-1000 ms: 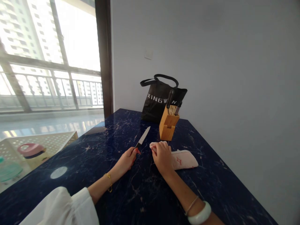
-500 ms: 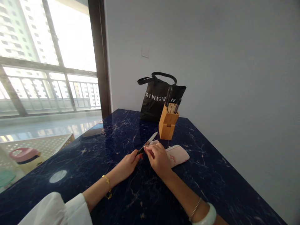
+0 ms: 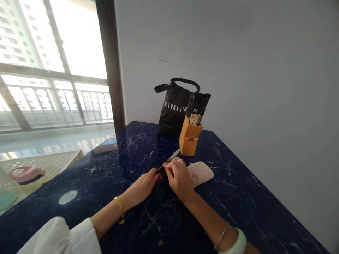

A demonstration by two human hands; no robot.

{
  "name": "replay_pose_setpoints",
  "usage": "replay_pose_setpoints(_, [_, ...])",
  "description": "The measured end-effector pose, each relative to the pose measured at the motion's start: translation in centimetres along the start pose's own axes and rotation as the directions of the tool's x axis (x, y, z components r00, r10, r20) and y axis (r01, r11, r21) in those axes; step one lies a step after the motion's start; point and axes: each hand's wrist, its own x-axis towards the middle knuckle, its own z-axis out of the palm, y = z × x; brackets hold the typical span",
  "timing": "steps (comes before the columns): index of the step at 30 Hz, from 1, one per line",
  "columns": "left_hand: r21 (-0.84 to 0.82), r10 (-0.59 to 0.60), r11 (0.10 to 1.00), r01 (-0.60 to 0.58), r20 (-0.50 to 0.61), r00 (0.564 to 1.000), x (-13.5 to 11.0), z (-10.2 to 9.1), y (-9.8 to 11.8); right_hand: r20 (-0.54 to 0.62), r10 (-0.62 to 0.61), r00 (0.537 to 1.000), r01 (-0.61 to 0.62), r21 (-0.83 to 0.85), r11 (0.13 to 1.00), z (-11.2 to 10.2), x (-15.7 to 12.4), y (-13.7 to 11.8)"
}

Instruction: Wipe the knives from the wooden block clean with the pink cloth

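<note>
Left hand (image 3: 143,183) is gripping the knife (image 3: 169,161) handle mid-worktop, right hand (image 3: 180,176) is pinching the cloth (image 3: 200,173) round its blade — wiping's underway, 2 more sitting in the block (image 3: 189,135).

wall (image 3: 238,53): plain grey | window (image 3: 53,60): bright daylight | table (image 3: 132,141): dark blue marble

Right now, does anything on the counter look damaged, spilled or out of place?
Nothing stands out. The left hand holds the knife by its handle, the right hand presses the pink cloth to the blade, and the wooden knife block stands upright before the black bag.
</note>
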Motion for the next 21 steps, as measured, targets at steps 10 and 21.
replay_pose_setpoints(10, [-0.085,-0.023,0.996,0.022,-0.013,1.0,0.13,0.07,0.09,-0.008,-0.016,1.0,0.016,-0.075,0.997,-0.05,-0.04,-0.1])
replay_pose_setpoints(21, [-0.013,-0.036,0.999,0.037,0.028,0.999,0.11,0.14,-0.03,0.017,-0.005,1.0,0.007,-0.095,0.995,-0.23,-0.23,-0.08])
